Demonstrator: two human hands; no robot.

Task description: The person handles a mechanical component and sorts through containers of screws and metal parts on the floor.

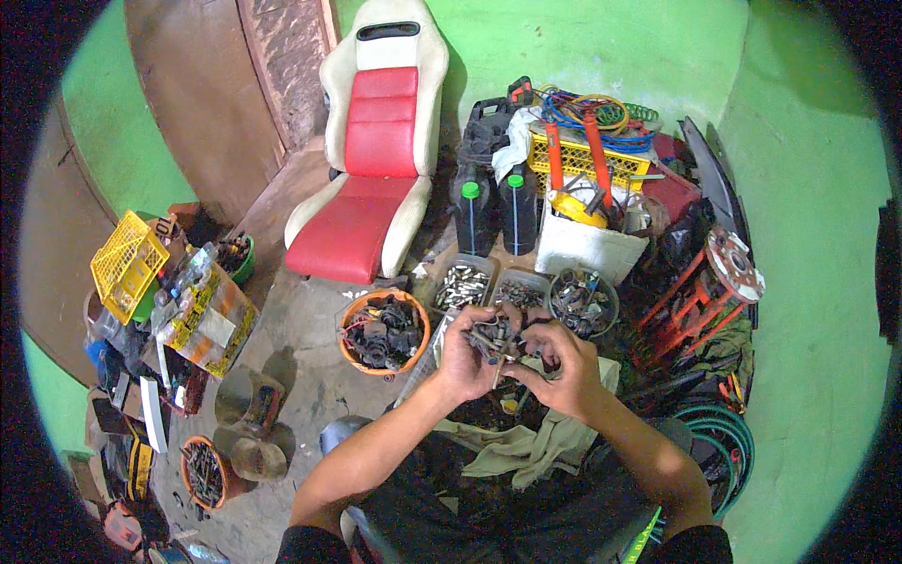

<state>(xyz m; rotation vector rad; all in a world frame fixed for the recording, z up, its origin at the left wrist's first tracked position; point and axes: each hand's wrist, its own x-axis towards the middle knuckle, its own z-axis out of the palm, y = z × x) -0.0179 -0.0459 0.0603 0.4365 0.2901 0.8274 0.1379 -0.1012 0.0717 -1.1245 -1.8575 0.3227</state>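
My left hand (458,365) is cupped around a handful of small dark metal parts (495,338), which look like bolts and similar hardware. My right hand (569,374) comes in from the other side, thumb and fingers bent together at the edge of the pile. Whatever sits between those fingers is too small to make out. Just beyond my hands stand a clear tub of shiny metal pieces (462,286), a tub of darker small parts (520,289) and a round tub of mixed parts (583,303). A crumpled beige cloth (526,454) lies below my hands.
An orange basin (385,331) of black parts stands left of my hands, with a smaller orange bucket (204,473) of metal pieces farther left. Ahead are a red-and-white car seat (381,122) and dark jugs (472,221). An orange metal frame (691,296) leans at right.
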